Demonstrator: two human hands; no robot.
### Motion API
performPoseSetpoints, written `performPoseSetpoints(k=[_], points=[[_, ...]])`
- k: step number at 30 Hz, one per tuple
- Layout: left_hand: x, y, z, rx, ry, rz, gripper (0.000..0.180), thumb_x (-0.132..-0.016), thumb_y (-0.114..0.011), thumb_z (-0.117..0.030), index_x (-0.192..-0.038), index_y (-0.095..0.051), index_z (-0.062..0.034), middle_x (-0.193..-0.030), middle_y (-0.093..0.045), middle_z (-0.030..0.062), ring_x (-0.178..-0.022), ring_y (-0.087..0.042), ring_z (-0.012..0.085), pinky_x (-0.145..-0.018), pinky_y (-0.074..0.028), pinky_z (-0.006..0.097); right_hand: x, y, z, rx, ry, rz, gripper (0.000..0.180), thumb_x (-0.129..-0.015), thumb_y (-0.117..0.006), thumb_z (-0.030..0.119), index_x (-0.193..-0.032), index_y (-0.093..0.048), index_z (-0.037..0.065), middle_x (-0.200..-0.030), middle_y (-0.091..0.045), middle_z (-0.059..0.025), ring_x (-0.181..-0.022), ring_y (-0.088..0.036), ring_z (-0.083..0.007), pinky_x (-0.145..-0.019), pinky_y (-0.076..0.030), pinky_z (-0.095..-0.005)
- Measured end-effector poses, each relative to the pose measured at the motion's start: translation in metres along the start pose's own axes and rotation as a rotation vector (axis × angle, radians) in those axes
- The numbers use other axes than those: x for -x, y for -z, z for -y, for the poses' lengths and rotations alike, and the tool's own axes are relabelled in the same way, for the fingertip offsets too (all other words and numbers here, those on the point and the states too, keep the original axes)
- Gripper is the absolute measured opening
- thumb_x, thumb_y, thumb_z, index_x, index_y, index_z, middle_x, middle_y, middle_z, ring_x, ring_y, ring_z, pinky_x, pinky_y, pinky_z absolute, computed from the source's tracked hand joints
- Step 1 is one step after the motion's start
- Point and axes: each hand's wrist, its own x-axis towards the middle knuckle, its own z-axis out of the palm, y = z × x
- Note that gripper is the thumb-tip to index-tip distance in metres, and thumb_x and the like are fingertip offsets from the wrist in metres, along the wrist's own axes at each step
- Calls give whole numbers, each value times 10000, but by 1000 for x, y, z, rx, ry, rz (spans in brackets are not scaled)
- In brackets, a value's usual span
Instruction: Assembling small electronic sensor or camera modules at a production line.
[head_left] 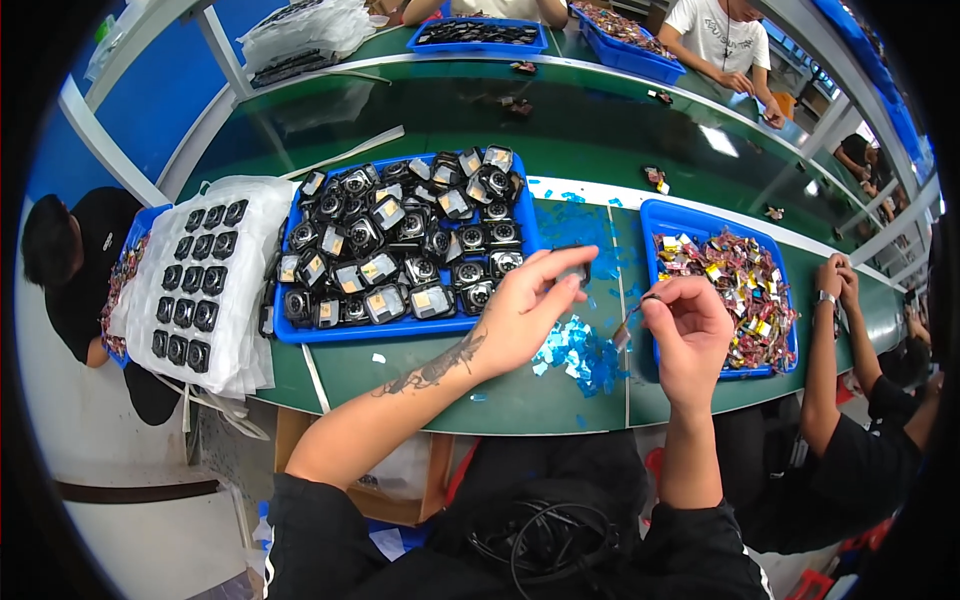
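Note:
My left hand [525, 315] is over the middle of the bench, thumb and fingers closed round a black housing [588, 266] mostly hidden behind the fingers. To its right, my right hand [690, 335] pinches a small wired part [622, 335] that dangles from thumb and forefinger. Beneath both hands lies a loose pile of shiny blue film pieces [580, 355]. Beside my left hand is a blue tray [400, 333] heaped with black square watch-like housings [385, 210]. Right of my right hand, another blue tray [785, 345] holds many small wired parts [735, 300].
On the left, a stack of white plastic trays [250, 300] carries rows of black housings. Beyond the bench runs a green conveyor [450, 115] with a few small parts on it. Co-workers sit left, right and opposite; one's forearms [830, 320] rest near the right tray.

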Motion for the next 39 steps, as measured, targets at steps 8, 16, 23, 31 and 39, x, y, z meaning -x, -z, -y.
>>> performPoseSetpoints(k=[8, 16, 23, 31, 39], points=[[6, -10, -8, 153, -64, -36, 475, -950, -450, 40, -1418, -394, -14, -1304, -537, 117, -1146, -571, 178, -986, -472, 313, -5, -36, 0, 515, 166, 74, 117, -781, -725, -24, -871, -653, -7, -766, -658, -76, -610, -612, -117, -547, -482, -256], [3, -7, -1, 303, -1, 95, 433, -964, -471, 9, -1392, -401, 26, -1298, -533, 131, -1169, -554, 178, -1005, -465, 321, -5, -40, -1, 466, 169, 4, 116, -795, -709, -23, -903, -675, 2, -801, -687, -68, -597, -594, -91, -499, -438, -234], [4, -6, -1, 275, 5, 132, 438, -970, -465, 4, -1402, -396, 26, -1283, -550, 143, -1186, -546, 184, -1003, -462, 317, -7, -40, 3, 355, 3, 4, 84, -788, -710, -26, -867, -685, -16, -755, -682, -50, -596, -541, -56, -505, -399, -199], [6, -7, -3, 261, -1, 148, 457, -972, -455, 11, -1421, -372, 32, -1270, -568, 169, -1166, -564, 200, -1006, -461, 327, -6, -40, 1, 396, 34, 13, 72, -801, -706, -9, -871, -690, -10, -762, -666, -38, -602, -512, -47, -535, -420, -202], [6, -11, 3, 302, 1, 109, 457, -973, -466, 5, -1418, -371, 40, -1277, -564, 178, -1184, -556, 211, -1015, -460, 337, -4, -38, -6, 146, -141, -27, 70, -803, -708, 10, -870, -694, -3, -738, -631, -1, -588, -445, -39, -539, -394, -190]])
